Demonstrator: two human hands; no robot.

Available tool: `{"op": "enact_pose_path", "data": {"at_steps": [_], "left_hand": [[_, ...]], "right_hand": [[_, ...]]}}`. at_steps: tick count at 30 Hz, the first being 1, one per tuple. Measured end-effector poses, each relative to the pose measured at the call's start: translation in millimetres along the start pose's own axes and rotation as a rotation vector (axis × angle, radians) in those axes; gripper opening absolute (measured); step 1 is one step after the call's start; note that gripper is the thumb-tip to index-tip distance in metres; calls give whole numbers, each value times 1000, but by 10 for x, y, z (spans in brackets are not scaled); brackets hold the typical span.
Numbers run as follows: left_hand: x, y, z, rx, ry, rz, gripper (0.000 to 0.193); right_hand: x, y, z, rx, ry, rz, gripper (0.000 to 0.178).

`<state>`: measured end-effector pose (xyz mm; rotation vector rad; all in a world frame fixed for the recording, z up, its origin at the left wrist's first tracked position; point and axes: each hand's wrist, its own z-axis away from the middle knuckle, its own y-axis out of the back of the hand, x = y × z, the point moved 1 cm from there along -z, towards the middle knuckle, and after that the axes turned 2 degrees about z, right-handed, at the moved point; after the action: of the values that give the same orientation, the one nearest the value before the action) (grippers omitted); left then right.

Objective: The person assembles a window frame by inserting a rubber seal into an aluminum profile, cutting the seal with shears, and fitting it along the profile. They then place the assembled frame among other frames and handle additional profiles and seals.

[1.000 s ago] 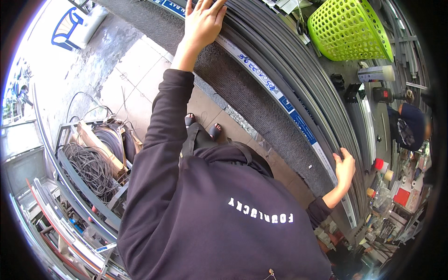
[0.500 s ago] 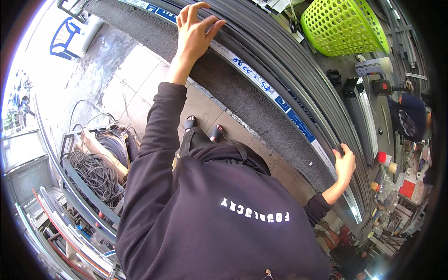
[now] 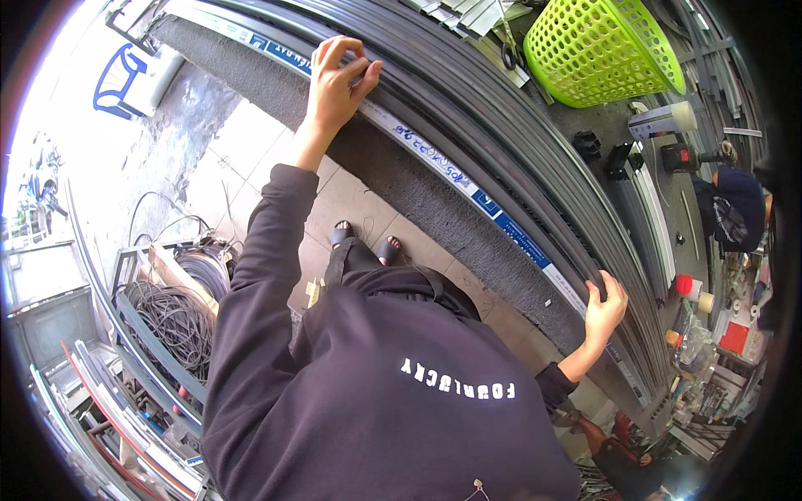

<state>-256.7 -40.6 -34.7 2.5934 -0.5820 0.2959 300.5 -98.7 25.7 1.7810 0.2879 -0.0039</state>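
Note:
A long dark grey profile [image 3: 547,213] runs diagonally from upper left to lower right, along the front of a stack. White and blue printed film [image 3: 520,236] covers its near side. My left hand [image 3: 337,88] is closed over the profile's upper-left stretch, its fingers curled across the top. Far along to the right, my right hand [image 3: 605,311] grips the same profile with bent fingers, thumb near the top. The undersides of both grips are hidden. Black sleeves cover my forearms.
More long grey profiles [image 3: 501,117] lie behind. A green perforated basket [image 3: 597,54], scissors [image 3: 510,57] and a cordless drill [image 3: 689,157] are beyond. Coiled cable [image 3: 171,330] fills a rack at left. Other people [image 3: 735,209] are at the right. A concrete ledge [image 3: 443,213] edges the stack.
Both hands and the printed profile sit slightly lower and further left in the picture. The surroundings have shifted a little too. Both grips look the same.

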Motion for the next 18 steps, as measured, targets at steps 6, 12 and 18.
{"op": "enact_pose_path", "data": {"at_steps": [6, 12, 18], "left_hand": [[136, 186, 7, 86, -82, -73, 17], [158, 145, -90, -120, 57, -2, 31], [185, 216, -91, -257, 70, -9, 24]], "right_hand": [[90, -82, 182, -49, -76, -339, 32], [-34, -131, 284, 61, -171, -407, 29], [-572, -122, -197, 50, -213, -498, 16]]}}
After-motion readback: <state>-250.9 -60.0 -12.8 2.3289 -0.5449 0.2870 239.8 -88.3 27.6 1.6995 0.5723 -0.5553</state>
